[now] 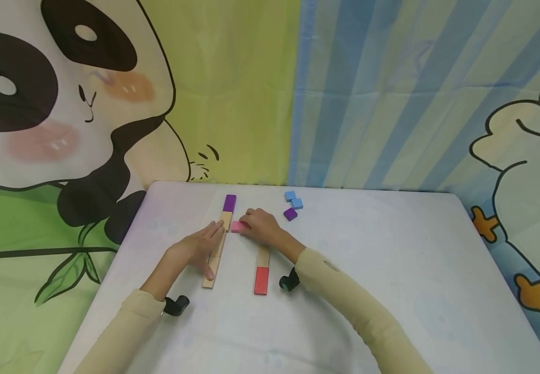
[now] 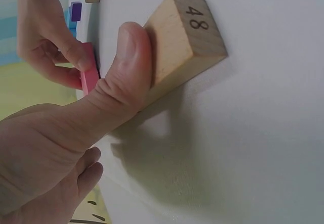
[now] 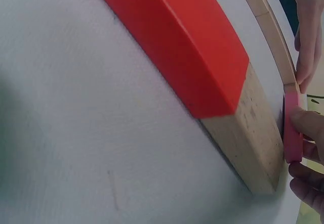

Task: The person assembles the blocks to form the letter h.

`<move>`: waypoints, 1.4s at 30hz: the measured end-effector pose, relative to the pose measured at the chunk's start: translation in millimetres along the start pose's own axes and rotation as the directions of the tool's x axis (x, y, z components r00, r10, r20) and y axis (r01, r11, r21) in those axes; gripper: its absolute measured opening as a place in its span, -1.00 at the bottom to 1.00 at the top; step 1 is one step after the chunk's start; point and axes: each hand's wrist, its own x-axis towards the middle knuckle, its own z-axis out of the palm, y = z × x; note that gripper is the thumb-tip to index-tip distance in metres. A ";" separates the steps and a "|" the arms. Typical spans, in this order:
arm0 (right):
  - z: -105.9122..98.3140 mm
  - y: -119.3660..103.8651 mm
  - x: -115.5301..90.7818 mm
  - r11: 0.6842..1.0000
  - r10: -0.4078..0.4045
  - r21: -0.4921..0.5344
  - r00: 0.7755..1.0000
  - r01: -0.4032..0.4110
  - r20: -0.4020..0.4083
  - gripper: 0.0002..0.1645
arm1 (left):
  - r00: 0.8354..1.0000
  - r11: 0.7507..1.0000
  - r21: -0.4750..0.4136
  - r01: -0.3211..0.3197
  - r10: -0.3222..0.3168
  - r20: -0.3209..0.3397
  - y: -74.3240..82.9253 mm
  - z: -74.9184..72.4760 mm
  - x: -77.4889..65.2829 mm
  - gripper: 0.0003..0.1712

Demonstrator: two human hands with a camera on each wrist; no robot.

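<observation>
A row of plain wooden blocks (image 1: 215, 256) runs away from the near side of the table, with a purple block (image 1: 230, 202) at its far end. My left hand (image 1: 198, 248) rests along this row, fingers fairly straight near the far part and the thumb against the near end block (image 2: 174, 37), marked 48. My right hand (image 1: 261, 227) pinches a pink block (image 3: 292, 128) between thumb and fingers, its end close to the row's right side. Whether they touch is hard to tell. Below my right hand lie a plain block (image 1: 262, 256) and a red block (image 1: 261, 281), end to end.
Two blue blocks (image 1: 290, 196) and another purple block (image 1: 291, 214) lie near the back edge, right of the row. The blocks lie on a white-covered table (image 1: 391, 259). Behind it hangs a printed curtain (image 1: 232, 93) with a panda on the left.
</observation>
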 end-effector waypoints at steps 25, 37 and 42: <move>7.7 -4.2 3.1 0.999 0.049 0.009 0.998 -0.049 -0.032 -0.50 | 0.999 0.999 0.044 -0.020 0.021 -0.027 -5.0 4.2 3.8 0.60; 8.9 -4.5 4.6 0.998 0.059 0.005 0.998 -0.059 -0.015 -0.50 | 1.000 1.000 -0.010 -0.013 0.013 -0.010 -2.8 2.3 4.1 0.58; 10.0 -3.7 5.3 0.998 0.056 0.018 0.998 -0.055 -0.025 -0.52 | 1.000 1.000 -0.010 -0.006 0.006 -0.006 -1.9 1.7 3.5 0.59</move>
